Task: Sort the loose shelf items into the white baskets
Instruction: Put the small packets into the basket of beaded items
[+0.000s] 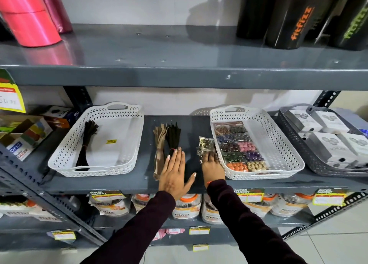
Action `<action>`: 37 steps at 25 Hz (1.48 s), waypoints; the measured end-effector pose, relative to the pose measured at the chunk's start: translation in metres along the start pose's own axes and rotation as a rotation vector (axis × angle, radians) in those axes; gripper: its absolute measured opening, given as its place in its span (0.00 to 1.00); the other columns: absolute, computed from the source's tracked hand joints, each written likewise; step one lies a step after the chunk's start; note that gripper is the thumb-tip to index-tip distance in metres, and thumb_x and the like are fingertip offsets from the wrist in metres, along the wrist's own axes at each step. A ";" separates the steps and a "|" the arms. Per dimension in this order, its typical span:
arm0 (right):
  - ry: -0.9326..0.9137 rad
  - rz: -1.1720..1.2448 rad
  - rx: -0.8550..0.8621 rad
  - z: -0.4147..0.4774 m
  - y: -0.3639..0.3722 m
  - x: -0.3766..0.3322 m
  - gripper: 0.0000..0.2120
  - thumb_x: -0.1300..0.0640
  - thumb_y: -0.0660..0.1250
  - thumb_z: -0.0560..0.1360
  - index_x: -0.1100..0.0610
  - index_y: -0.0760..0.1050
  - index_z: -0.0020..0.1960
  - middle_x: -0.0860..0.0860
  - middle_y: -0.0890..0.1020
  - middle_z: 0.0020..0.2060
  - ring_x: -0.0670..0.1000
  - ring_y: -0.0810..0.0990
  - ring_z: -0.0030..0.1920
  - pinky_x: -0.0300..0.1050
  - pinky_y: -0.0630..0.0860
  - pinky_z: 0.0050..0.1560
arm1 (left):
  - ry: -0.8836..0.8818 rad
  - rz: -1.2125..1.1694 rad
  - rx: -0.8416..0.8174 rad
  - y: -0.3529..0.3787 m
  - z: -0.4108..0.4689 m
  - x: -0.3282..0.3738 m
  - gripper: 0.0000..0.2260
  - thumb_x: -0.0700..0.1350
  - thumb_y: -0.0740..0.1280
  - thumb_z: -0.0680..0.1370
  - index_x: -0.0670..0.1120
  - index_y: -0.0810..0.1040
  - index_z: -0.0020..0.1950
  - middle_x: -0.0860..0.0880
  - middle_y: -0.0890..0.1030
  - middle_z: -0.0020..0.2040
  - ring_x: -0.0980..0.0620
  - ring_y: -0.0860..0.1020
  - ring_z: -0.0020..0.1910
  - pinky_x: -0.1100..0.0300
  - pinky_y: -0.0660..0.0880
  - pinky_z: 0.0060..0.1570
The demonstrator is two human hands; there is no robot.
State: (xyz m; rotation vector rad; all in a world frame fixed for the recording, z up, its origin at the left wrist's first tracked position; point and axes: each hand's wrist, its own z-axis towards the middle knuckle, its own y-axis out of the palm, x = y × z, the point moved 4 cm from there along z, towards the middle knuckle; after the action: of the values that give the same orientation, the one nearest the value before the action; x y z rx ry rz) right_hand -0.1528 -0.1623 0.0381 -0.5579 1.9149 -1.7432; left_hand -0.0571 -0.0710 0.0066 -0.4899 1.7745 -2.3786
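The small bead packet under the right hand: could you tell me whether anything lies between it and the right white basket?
Nothing visible does. The small bead packet lies right beside the right white basket, with the right hand on it.

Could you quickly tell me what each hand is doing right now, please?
Left hand: open, fingers flat, resting on the black stick bundle, not gripping.
Right hand: on the small bead packet; whether it is gripped cannot be told.

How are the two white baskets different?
The left basket holds one dark bundle along its left side, with most of its floor bare. The right basket holds a flat pack of colourful beads that fills its left half. Both are white, perforated, and handled.
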 end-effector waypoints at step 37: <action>-0.082 0.035 0.285 0.024 -0.101 0.040 0.13 0.56 0.59 0.81 0.61 0.80 0.53 0.62 0.85 0.44 0.60 0.85 0.45 0.50 0.80 0.46 | -0.078 0.041 -0.039 0.020 -0.004 0.001 0.36 0.64 0.43 0.80 0.37 0.60 0.74 0.39 0.63 0.74 0.44 0.58 0.74 0.52 0.45 0.73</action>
State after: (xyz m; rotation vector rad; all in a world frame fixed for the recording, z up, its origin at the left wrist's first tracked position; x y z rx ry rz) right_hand -0.1730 -0.2154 0.1336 -0.4792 1.5754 -1.8968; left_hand -0.0613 -0.0740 -0.0132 -0.5391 1.7832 -2.2691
